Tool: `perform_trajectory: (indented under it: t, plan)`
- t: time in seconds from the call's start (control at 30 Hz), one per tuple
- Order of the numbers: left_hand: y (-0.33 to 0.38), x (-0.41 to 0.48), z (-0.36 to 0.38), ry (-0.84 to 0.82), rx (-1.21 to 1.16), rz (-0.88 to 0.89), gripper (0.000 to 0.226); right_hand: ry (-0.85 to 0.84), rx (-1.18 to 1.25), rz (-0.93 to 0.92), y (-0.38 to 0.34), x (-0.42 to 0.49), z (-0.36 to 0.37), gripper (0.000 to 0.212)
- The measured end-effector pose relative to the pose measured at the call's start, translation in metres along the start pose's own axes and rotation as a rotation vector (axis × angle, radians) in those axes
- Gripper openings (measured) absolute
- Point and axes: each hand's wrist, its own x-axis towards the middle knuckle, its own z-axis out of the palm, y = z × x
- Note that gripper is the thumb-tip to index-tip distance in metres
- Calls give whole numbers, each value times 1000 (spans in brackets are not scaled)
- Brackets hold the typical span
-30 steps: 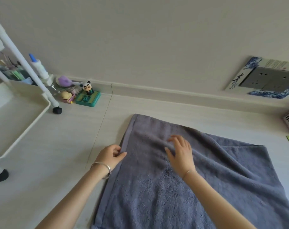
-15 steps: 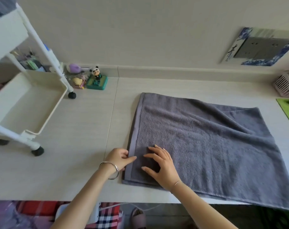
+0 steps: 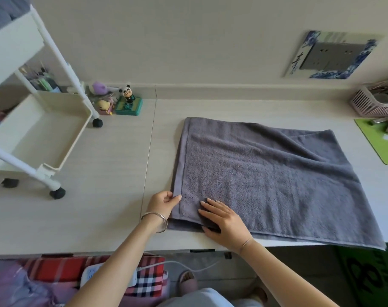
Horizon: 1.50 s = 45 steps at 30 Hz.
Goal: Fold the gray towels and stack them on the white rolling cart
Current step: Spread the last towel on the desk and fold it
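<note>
A gray towel [image 3: 266, 173], folded over once, lies flat on the pale table [image 3: 100, 173], its right part hanging past the front edge. My left hand [image 3: 164, 202] pinches the towel's left hem near the front corner. My right hand [image 3: 221, 218] lies flat on the towel just right of that corner, fingers spread, thumb at the front edge. The white rolling cart [image 3: 44, 134] stands on the table at the left with a bare lower tray. A bit of gray cloth [image 3: 2, 12] shows on its top shelf.
Small toy figures [image 3: 124, 100] stand by the wall next to the cart's wheel. A pink basket [image 3: 374, 100] and a green mat [image 3: 381, 145] sit at the right edge. A wall socket [image 3: 330, 56] is above. Below the table edge are a plaid cloth and a power strip [image 3: 106, 275].
Both hands slid along the towel's left side from its far part to the front corner. The view pulled back and now shows the table's front edge.
</note>
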Motion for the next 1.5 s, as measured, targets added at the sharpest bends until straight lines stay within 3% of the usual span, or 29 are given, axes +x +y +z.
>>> perform_trajectory:
  t: [0.1,0.17,0.27,0.37,0.43,0.47,0.53,0.6,0.67,0.77,0.9,1.1,1.27,1.4,1.5]
  plan:
    - [15,-4,-2,13,34,49,32,213,0,-37,-3,-2,-15,17]
    - [16,-7,-7,5,76,86,34,264,-22,-77,-8,-2,-22,15]
    - [1,-8,-13,11,218,78,36,203,-56,-104,-11,-6,-13,12]
    - [-9,-9,-8,78,324,83,22,87,-37,-87,-8,-14,3,13]
    - [-4,-12,-3,106,494,106,11,39,8,-50,-9,-16,2,16]
    - [-2,-12,1,133,606,124,19,36,24,-36,-9,-15,0,17]
    - [4,-11,10,178,772,263,41,78,46,3,-7,-12,-10,19]
    - [9,-5,26,181,839,539,46,152,42,106,2,-7,-18,22]
    - [20,-3,48,40,874,655,50,179,-25,273,16,-3,-26,32]
    - [25,-4,84,-192,1035,582,66,4,-137,472,37,-6,-34,52]
    - [14,-4,104,-117,1156,538,54,-177,-265,523,64,-21,-53,61]
    - [30,9,113,29,1054,603,39,-167,-211,616,110,-28,-98,67]
    - [79,33,152,147,891,642,42,61,-75,658,169,-14,-159,38]
    - [119,52,201,76,828,636,61,65,-2,775,224,10,-213,39]
    - [141,72,233,37,841,579,67,-18,-23,740,267,32,-236,35]
